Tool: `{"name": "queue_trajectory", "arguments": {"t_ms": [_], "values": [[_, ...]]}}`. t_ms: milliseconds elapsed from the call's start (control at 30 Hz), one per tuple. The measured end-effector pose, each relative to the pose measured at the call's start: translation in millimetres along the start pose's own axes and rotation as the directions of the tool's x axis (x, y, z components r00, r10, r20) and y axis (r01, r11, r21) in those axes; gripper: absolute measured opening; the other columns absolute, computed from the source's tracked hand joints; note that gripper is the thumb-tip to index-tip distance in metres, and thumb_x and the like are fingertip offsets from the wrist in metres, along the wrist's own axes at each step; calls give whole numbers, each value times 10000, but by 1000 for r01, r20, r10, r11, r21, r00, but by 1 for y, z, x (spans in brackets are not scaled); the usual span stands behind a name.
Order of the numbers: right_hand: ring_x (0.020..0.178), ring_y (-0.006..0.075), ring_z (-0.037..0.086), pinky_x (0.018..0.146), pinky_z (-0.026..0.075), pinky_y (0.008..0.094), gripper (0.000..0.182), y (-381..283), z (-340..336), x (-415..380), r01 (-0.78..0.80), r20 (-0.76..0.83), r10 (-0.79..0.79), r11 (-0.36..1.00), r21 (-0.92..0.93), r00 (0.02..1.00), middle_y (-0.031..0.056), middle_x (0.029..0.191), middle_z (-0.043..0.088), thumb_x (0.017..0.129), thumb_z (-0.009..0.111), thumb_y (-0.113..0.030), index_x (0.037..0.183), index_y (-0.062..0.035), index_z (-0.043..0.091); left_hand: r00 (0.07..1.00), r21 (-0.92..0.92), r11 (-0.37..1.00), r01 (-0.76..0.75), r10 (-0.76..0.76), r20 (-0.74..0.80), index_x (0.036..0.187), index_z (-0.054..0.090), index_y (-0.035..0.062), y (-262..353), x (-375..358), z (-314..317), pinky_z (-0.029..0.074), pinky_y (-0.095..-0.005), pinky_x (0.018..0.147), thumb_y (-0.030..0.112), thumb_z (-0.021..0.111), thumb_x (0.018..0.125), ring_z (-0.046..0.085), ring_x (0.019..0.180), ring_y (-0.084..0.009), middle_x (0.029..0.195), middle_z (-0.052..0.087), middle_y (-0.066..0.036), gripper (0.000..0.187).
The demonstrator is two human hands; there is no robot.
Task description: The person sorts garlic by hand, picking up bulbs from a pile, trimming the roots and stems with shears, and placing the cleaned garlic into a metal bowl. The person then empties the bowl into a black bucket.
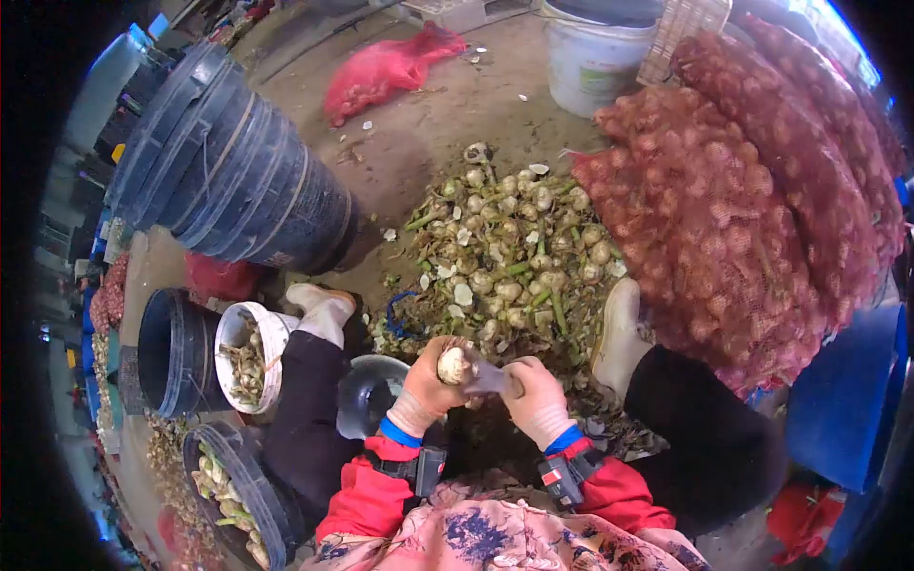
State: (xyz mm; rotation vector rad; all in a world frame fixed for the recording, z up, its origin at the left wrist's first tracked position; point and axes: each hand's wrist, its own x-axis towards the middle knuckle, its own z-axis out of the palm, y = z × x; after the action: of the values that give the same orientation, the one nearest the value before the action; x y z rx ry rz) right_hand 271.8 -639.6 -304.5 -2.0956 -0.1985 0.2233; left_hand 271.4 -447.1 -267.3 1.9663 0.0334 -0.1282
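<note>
left hand [430, 385]: gloved, grip closed round garlic bulb [455, 365], at lap height between the knees
right hand [535, 398]: closed on blade [489, 379], just right of bulb
axis: bulb left, blade tip touching it
beyond: garlic pile [505, 257] on floor

Even daylight falls ahead of my hands, with soft shadows beneath me; fisheye bending curves everything outward, corners go black, and edges blur.
</note>
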Motion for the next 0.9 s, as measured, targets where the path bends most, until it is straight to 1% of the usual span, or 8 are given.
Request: {"name": "queue_trajectory", "arguments": {"t_ms": [133,233,367,400,533,633,767,900], "values": [[916,355,617,758,502,455,123,-29,2,-9,161,218,-118,969,-188,969,132,965,610,725,620,-74,846,-92,633,938,-801,509,314,-298,178,1196,510,42,4,-20,-8,539,-290,779,-11,675,801,628,911,-152,1019,614,-74,432],[917,340,624,754,509,452,140,-40,3,-14,184,259,-118,951,-248,959,123,964,615,719,633,-91,857,-110,648,1000,-107,994,1,-4,-24,1170,511,27,6,-38,-8,544,-293,750,38,716,793,636,871,-161,980,622,-77,428],[917,341,627,763,513,452,152,-42,3,-20,235,344,-107,904,-357,933,133,994,611,716,642,-107,868,-103,651,986,-355,924,143,-164,-30,1126,512,16,7,-50,-4,540,-272,725,96,761,771,631,825,-136,971,617,-65,440],[917,341,627,763,513,452,152,-39,5,-22,236,338,-111,903,-358,935,133,994,611,716,642,-107,868,-103,651,996,106,994,-19,28,-89,1124,512,30,5,-57,-2,542,-262,697,121,766,768,632,826,-131,983,619,-66,447],[922,349,630,779,507,464,180,-33,6,-25,193,332,-68,912,-361,941,147,1010,614,718,640,-112,896,-85,656,955,-794,557,243,-280,96,1114,534,47,23,-69,4,530,-292,747,247,856,657,638,850,-173,999,641,-96,593],[903,397,634,795,506,467,190,-3,9,-21,-174,222,195,978,-112,955,211,944,660,749,644,-119,918,-40,678,979,149,979,139,-114,-168,1113,537,42,40,-79,2,523,-290,782,216,849,647,634,876,-182,1028,626,-89,587],[843,283,666,766,510,377,280,26,-20,2,-585,107,576,806,92,811,129,938,707,739,715,-190,978,-45,699,948,-90,996,28,-55,-313,1174,535,45,50,-80,-1,524,-286,790,83,834,618,623,913,-166,1023,618,-55,632],[920,331,620,812,497,391,225,21,20,-11,-94,-10,96,988,123,995,146,984,630,780,663,-141,979,-42,627,920,-638,765,-88,-184,-347,1247,487,35,11,-64,-18,564,-334,774,46,812,707,643,896,-191,1018,608,-70,630]]}}
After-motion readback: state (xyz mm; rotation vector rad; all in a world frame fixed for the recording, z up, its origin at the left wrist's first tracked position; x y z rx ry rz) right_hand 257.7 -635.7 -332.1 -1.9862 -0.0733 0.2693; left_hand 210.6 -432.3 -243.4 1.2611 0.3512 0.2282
